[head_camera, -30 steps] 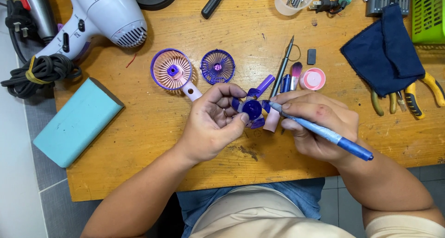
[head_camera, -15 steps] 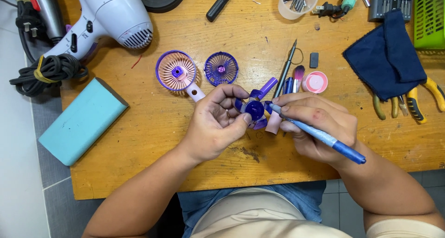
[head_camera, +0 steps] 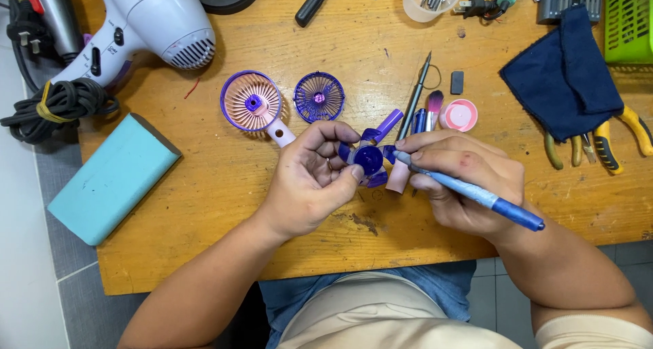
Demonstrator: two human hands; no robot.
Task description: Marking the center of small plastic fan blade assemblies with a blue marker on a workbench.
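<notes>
Fingers: left hand [head_camera: 309, 186] pinches the purple fan blade hub [head_camera: 371, 160] between thumb and fingertips; right hand [head_camera: 466, 186] is closed around a blue-handled screwdriver [head_camera: 476, 194], tip at the hub.
Hub position: lifted just above the wooden table [head_camera: 224, 206], near its front edge.
Doing it well: I judge a steady pinch and the tip square on the centre matter most.
Room: fan body [head_camera: 253, 104] and grille [head_camera: 319, 97] lie just behind; pink cap [head_camera: 459, 115] and dark cloth [head_camera: 564, 77] to the right; bare wood to the left.
</notes>
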